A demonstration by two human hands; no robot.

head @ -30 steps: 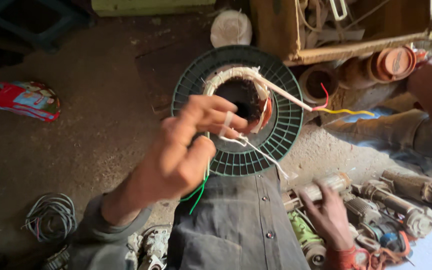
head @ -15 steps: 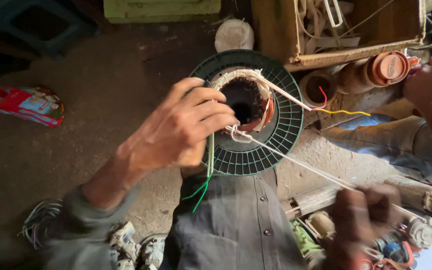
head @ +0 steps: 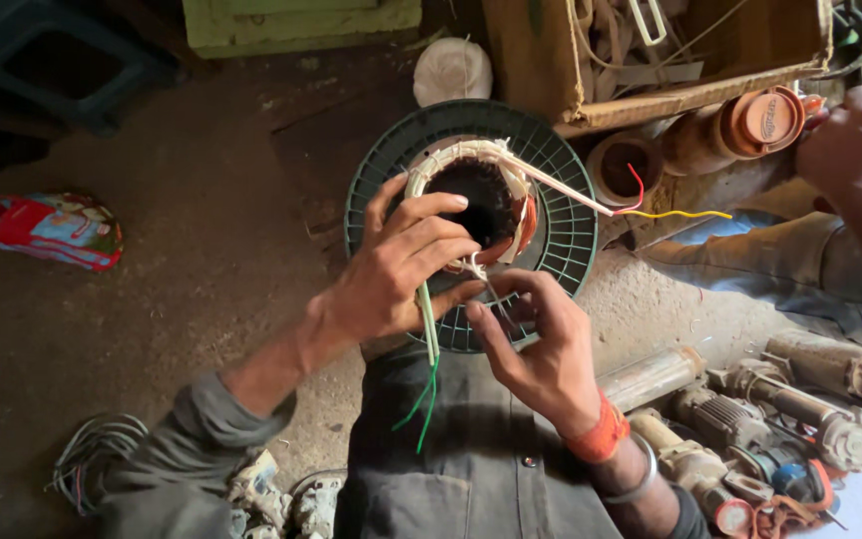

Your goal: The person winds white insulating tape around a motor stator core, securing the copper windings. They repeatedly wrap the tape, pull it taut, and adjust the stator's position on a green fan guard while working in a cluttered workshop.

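Stator winding [head: 476, 200] on green fan guard [head: 561, 235], just beyond both hands, bore facing up. Left hand [head: 396, 274] nearer, fingers curled over coil rim, pinching white sleeved leads [head: 429, 324] with green wire [head: 426, 409] hanging toward body. Right hand [head: 541, 349] just beside, thumb and forefinger closed on thin lacing thread [head: 479, 271] at near edge

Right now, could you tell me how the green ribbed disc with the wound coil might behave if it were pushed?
The green ribbed disc lies flat, so it would probably slide rather than tip. The coil likely makes it heavy for its size. The loose red and yellow wires look floppy and would probably trail behind.
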